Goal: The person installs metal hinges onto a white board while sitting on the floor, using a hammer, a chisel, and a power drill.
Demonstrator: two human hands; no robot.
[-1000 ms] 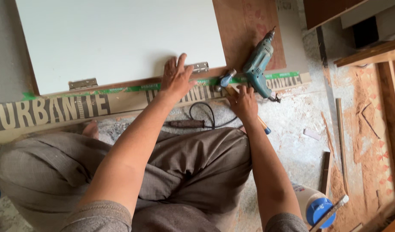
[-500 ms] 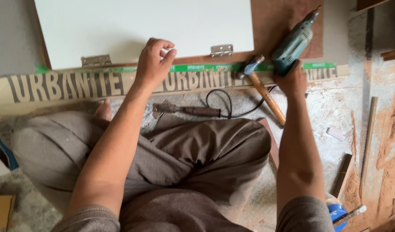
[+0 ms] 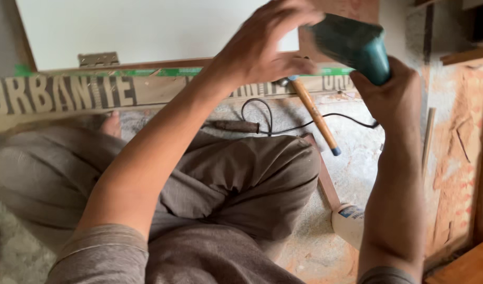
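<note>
My right hand (image 3: pixel 386 89) grips a teal power drill (image 3: pixel 352 44) and holds it raised in front of me. My left hand (image 3: pixel 265 44) is blurred, fingers curled, reaching at the front end of the drill; I cannot tell whether it grips anything. Behind both hands a white panel (image 3: pixel 147 26) with a metal hinge (image 3: pixel 98 59) lies against a wooden strip edged with green tape (image 3: pixel 162 72). A hammer with a wooden handle (image 3: pixel 315 115) lies on the floor below the drill.
I sit cross-legged in brown trousers (image 3: pixel 236 179) on a dusty floor. A dark-handled tool with a black cord (image 3: pixel 236 126) lies by my knee. A white bottle with a blue label (image 3: pixel 349 223) sits at the right. Wooden boards (image 3: pixel 462 158) lie along the right side.
My right hand has lifted the drill off the board and brought it closer. My left hand has left the wooden strip and come across to the drill's front end.
</note>
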